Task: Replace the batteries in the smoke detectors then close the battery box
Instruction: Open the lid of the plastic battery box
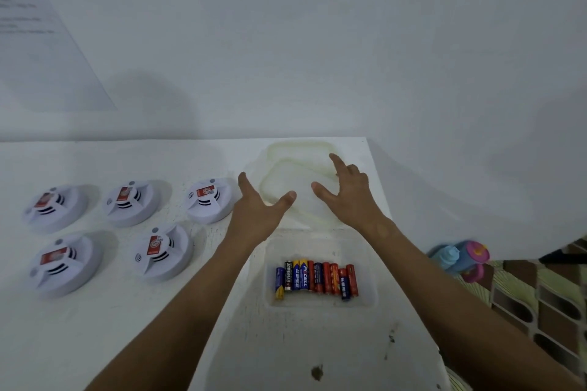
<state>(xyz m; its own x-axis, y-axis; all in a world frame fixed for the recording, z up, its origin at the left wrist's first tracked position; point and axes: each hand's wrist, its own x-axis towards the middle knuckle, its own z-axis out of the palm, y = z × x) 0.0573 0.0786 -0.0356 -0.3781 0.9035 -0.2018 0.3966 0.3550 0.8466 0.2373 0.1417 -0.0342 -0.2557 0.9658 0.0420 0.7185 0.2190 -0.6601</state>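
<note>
both forearms reach up from the bottom edge over the white table [95, 327], and i take the open battery box [368, 295] as my landmark. it sits between the forearms, a clear tub holding a row of batteries [317, 279] standing side by side, blue and yellow ones at its left end, red ones toward its right. just beyond the box lies its translucent lid [298, 152], flat on the table near the far edge. my left hand [257, 209] hovers over the lid's left edge, fingers spread and straight, gripping nothing; whether it touches the lid i cannot tell. my right hand [352, 194] hangs over the lid's right side, forefinger raised, the other fingers loosely bent, also holding nothing. well to the left of the box five white smoke detectors [206, 200] sit in two rows, three farther back and two nearer, each with a red label. off the table, right of the box, sits a blue and pink bottle [457, 259].
</note>
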